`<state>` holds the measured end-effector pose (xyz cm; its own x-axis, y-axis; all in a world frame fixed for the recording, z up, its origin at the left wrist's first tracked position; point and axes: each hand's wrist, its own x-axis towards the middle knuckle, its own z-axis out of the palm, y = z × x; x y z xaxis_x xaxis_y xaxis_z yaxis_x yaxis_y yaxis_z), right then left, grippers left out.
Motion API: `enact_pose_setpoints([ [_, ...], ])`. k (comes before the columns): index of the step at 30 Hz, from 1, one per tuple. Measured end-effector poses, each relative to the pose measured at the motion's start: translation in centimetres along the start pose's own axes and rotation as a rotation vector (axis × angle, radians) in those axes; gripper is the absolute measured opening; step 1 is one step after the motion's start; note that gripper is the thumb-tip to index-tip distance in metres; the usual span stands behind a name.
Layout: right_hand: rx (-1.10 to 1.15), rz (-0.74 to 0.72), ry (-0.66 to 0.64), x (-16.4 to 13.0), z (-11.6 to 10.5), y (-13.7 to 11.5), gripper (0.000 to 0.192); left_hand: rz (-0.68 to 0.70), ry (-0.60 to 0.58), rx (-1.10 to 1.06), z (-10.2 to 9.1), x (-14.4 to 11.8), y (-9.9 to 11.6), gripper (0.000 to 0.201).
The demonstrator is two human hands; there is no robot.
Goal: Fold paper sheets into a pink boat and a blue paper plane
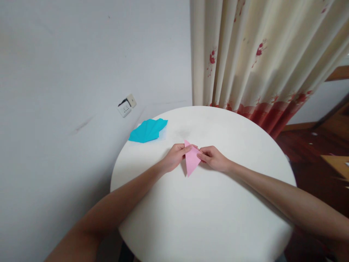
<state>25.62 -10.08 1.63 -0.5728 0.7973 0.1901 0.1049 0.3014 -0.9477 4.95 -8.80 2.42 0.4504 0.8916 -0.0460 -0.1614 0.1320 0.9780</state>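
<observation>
A pink sheet of paper [192,161], folded into a triangle, is held between my two hands over the middle of the round white table [207,214]. My left hand [176,156] grips its left edge, with the thumb on top and the other fingers partly hidden behind the paper. On the other side, my right hand [214,158] pinches the right corner between thumb and fingers. One point of the triangle faces away from me and another points down toward me.
A folded blue paper [147,131] lies at the table's far left edge on top of a whitish sheet [163,135]. Behind it is a white wall with a power socket [124,108]. A floral curtain [245,54] hangs beyond the table's far right side.
</observation>
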Motion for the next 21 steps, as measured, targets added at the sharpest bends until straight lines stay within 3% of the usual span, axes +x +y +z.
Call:
enact_pose_setpoints([
  [5,-0.005,0.021,-0.030,-0.05,0.04,-0.29,0.054,0.032,0.020,-0.001,-0.06,-0.03,0.17,0.040],
  [12,-0.033,0.021,-0.024,0.09,0.02,-0.38,0.057,0.117,0.183,0.004,-0.12,0.28,0.38,0.039],
  [21,-0.026,0.048,-0.045,0.04,-0.14,-0.24,0.056,0.135,0.292,-0.042,-0.23,0.46,0.54,0.041],
])
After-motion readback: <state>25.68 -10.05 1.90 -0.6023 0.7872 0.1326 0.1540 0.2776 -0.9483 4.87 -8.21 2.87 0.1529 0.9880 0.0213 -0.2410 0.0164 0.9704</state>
